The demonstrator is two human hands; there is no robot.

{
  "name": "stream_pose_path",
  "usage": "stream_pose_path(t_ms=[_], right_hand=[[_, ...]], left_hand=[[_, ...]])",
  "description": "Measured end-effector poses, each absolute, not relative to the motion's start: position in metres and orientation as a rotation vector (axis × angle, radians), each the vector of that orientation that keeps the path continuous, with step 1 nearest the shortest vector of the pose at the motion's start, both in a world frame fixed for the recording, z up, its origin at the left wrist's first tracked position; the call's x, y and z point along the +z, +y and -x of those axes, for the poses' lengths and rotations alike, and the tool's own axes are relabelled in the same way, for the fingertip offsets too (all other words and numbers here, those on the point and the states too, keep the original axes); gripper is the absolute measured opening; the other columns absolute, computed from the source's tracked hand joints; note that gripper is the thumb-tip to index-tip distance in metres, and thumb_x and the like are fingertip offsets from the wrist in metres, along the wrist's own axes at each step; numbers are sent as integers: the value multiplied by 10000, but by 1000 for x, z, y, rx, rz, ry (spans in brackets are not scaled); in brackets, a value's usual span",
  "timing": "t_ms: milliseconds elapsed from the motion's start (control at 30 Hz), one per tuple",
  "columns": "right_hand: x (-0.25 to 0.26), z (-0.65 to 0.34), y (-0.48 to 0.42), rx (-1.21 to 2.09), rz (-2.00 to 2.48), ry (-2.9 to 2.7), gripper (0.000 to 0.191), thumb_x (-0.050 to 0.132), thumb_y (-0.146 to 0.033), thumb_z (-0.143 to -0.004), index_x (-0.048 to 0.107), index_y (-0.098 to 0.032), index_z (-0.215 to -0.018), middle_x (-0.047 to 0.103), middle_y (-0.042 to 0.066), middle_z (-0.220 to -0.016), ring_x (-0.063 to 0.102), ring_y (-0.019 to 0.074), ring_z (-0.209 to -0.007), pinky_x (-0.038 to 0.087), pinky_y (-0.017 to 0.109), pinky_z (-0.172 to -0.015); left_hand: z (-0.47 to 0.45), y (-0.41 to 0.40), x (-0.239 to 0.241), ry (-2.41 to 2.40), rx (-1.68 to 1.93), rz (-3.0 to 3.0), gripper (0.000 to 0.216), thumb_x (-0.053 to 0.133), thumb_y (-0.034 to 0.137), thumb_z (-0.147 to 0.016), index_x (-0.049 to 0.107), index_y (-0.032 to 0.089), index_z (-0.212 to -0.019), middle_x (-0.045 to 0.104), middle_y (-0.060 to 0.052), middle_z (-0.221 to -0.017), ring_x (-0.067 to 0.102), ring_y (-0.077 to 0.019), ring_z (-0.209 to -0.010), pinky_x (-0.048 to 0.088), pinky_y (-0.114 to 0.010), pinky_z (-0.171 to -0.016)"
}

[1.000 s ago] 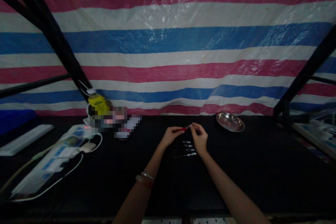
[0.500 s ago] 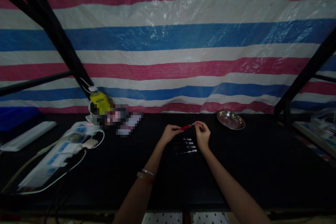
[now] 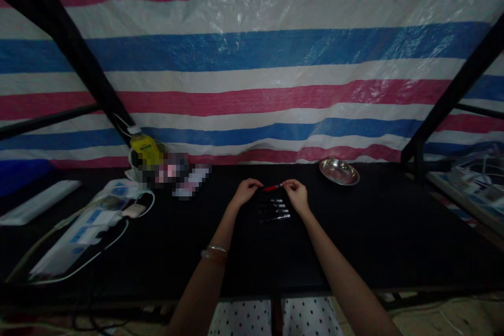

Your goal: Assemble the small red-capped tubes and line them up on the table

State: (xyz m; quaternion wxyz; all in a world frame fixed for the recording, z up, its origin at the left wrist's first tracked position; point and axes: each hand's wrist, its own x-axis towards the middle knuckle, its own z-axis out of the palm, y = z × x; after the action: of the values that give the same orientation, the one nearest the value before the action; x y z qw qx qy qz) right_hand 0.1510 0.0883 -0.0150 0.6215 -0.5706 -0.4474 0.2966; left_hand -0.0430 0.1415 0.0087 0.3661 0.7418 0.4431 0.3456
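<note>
A slim red pen-like stick point(image 3: 271, 188) with a silvery end on its right lies level between my two hands, just over or on the black tabletop; I cannot tell which. My right hand point(image 3: 296, 194) pinches the silvery end. At the other end, the fingertips of my left hand point(image 3: 247, 190) are closed on its dark left tip. Nearer to me, several dark slim sticks with silvery ends point(image 3: 280, 211) lie side by side in a row, silvery ends to the right. Their dark parts barely show against the table.
A shiny round metal dish point(image 3: 339, 172) stands at the back right. To the left are a yellow bottle point(image 3: 145, 148), blurred items and a white power strip point(image 3: 84, 236) with cables. Black frame posts point(image 3: 84, 63) and a striped sheet point(image 3: 252, 89) bound the table.
The view has shifted slightly. The red stick has come from a slant to nearly level, lined up behind the row. My left fingers have moved outward to its left tip.
</note>
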Motion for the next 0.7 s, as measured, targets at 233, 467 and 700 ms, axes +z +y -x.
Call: stream_pose_path(t_ms=[233,467,700], right_hand=[[-19,-158,88,476,1398,-1286,180,614,-344,-676,693,-183,-685,685,44,-728,613,197,-719,453,326,-713],[-21,-159,85,360,1445,-1434,139,611,-315,-677,705,-213,-689,658,34,-769,590,202,-827,434,345,-801],[-20,-160,86,338,1454,-1460,106,619,-276,-669,701,-224,-710,637,41,-844,565,214,-905,398,371,-864]], left_hand=[[42,138,10,1115,887,-1889,161,569,178,-718,708,162,-798,690,-63,-881,616,-189,-878,454,-310,-839],[42,135,11,1055,912,-1910,127,636,257,-693,700,162,-749,681,-59,-842,605,-184,-849,452,-309,-814],[44,133,15,1028,857,-1913,118,674,226,-646,711,183,-749,672,-51,-896,594,-188,-894,449,-312,-811]])
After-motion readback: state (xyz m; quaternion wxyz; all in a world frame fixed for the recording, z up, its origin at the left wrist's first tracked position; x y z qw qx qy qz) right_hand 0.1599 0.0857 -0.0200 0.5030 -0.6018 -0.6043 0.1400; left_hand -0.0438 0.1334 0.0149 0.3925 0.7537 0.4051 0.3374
